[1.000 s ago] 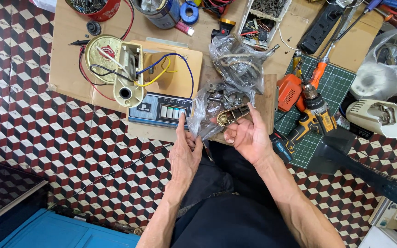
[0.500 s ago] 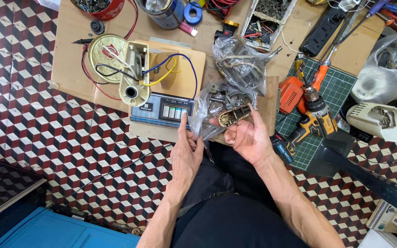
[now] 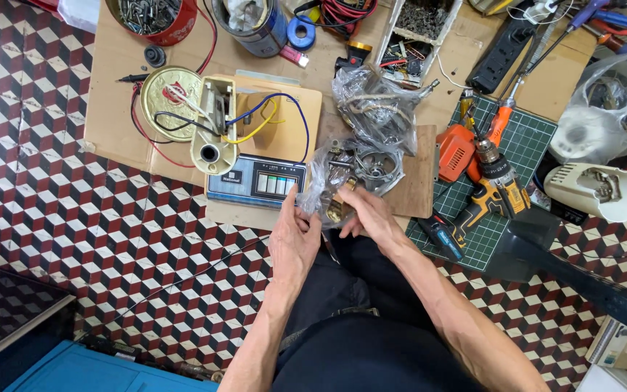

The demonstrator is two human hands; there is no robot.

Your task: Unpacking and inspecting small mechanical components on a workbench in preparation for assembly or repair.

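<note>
Floor: checkered tiles, cardboard point(image 3: 117, 109) laid as a work mat.
Bag point(image 3: 328, 178): clear plastic, centre, just beyond the knees.
Brass part point(image 3: 337, 209): at the bag's mouth.
Right hand point(image 3: 368, 214): pinching the part.
Left hand point(image 3: 295, 236): fingers spread, steadying the bag.
Drill point(image 3: 495, 185): right, on green mat.

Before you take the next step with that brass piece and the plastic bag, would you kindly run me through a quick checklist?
1. Brass piece held: ok, the right hand grips it at the bag's mouth.
2. Clear plastic bag steadied: ok, the left hand touches its near edge.
3. Bag resting on something: ok, it lies on the wooden board.
4. Brass piece in or out of the bag: cannot tell, crinkled plastic hides it.
5. Room on the right: not ok, the cordless drill lies close beside the board.
</note>
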